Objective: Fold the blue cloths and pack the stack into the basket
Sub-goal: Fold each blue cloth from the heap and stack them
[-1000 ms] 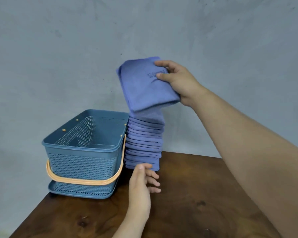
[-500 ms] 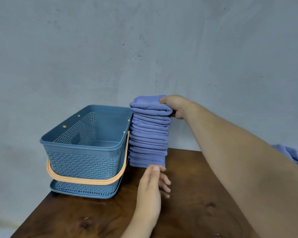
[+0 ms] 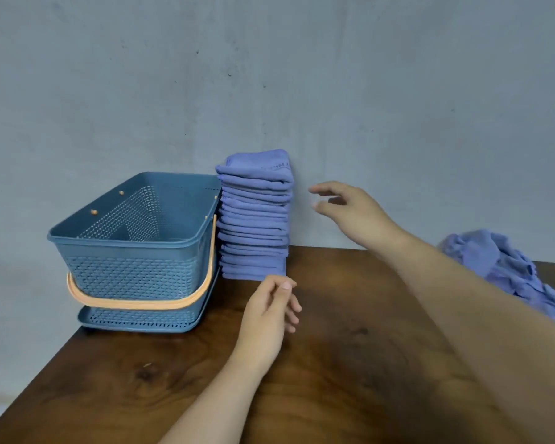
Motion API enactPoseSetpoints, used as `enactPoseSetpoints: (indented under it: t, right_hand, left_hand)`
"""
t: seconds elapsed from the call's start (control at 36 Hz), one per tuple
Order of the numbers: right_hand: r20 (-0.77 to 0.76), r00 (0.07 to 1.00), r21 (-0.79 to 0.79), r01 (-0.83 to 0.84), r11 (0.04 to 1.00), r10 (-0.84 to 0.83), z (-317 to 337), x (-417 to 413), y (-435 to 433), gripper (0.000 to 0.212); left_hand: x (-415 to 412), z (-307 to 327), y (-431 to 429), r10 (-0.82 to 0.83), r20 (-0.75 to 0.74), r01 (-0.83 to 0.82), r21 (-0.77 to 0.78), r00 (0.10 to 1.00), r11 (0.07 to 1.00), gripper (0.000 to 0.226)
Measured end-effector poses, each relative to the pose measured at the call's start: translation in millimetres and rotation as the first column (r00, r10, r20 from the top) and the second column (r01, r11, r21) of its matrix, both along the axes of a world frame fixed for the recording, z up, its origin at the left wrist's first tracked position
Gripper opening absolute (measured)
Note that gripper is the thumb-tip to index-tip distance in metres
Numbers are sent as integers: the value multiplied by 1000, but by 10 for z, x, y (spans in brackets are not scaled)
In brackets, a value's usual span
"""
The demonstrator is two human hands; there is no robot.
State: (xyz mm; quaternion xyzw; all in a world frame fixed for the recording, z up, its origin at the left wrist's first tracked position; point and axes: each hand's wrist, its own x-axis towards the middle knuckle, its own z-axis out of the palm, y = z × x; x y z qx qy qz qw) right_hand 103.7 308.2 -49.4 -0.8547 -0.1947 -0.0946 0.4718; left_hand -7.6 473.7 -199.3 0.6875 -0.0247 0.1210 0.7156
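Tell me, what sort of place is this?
Likely a plain home or work corner set up for folding laundry, though I cannot be sure: a wooden table against a bare grey wall, a stack of folded blue cloths beside a basket, and an unfolded pile.

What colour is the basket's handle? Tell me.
Pale orange. The handle hangs folded down across the front wall of the blue basket, clearest in the head view.
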Motion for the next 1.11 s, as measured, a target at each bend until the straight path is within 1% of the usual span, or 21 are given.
enactPoseSetpoints:
  t: [0.08, 0.19, 0.25, 0.31, 0.36, 0.44, 0.5, 0.58, 0.61, 0.67, 0.72, 0.81, 0.89, 0.94, 1.0, 1.06, 1.11]
  right_hand:
    - [-30, 1000, -5, -5, 1000, 5, -458, -610, -530, 24]
    - [-48, 999, -40, -4, 999, 2, -1053, -1185, -1222, 25]
    - [-27, 998, -59, 53, 997, -55, -1256, -1271, -1518, 26]
    - [55, 987, -138, 160, 977, -154, -1390, -1265, -1788, 26]
    - [143, 953, -233, 295, 927, -267, -1491, -1200, -2031, 26]
    - [223, 881, -362, 473, 803, -418, -1571, -1076, -2277, 35]
    - [271, 826, -404, 564, 721, -494, -1591, -986, -2389, 40]
    - [347, 753, -410, 658, 632, -559, -1638, -839, -2494, 43]
    - [356, 740, -437, 672, 597, -571, -1658, -774, -2499, 46]
    - [335, 745, -558, 650, 516, -576, -1681, -631, -2471, 56]
    - [254, 769, -681, 573, 455, -587, -1672, -481, -2420, 63]
    - [151, 753, -741, 515, 432, -640, -1658, -306, -2361, 71]
    - [144, 737, -763, 508, 400, -660, -1689, -222, -2348, 76]
    - [190, 749, -745, 531, 403, -635, -1718, -224, -2350, 72]
    - [237, 785, -703, 545, 457, -572, -1732, -254, -2329, 64]
    - [224, 855, -665, 484, 569, -467, -1722, -338, -2254, 61]
    - [168, 943, -635, 326, 701, -286, -1698, -492, -2129, 60]
  left_hand:
    - [-29, -30, -52, -6, 21, 2, 192, 1000, 981, 19]
    - [-87, -46, -145, -54, 39, 31, 442, 998, 896, 14]
    - [-119, -50, -204, -90, 47, 53, 519, 995, 853, 12]
    - [-147, -60, -252, -127, 53, 69, 605, 990, 793, 11]
    - [-166, -73, -299, -155, 64, 74, 660, 986, 748, 12]
    - [-169, -107, -342, -169, 61, 77, 704, 984, 706, 15]
    - [-155, -129, -348, -169, 49, 82, 722, 984, 687, 14]
    - [-132, -144, -374, -158, 36, 77, 754, 987, 653, 14]
    - [-122, -147, -392, -152, 34, 70, 775, 988, 628, 14]
    - [-96, -144, -452, -146, 31, 56, 831, 989, 553, 14]
    - [-76, -140, -513, -150, 49, 26, 888, 987, 459, 14]
    - [-75, -123, -602, -177, 109, -40, 934, 978, 355, 12]
    - [-72, -118, -657, -203, 114, -48, 951, 973, 306, 14]
    - [-45, -122, -654, -208, 108, -41, 952, 972, 304, 16]
    - [-42, -128, -650, -205, 100, -31, 949, 974, 315, 17]
    - [-50, -124, -645, -200, 99, -27, 941, 975, 337, 18]
    - [-56, -119, -629, -202, 104, -26, 935, 974, 354, 18]
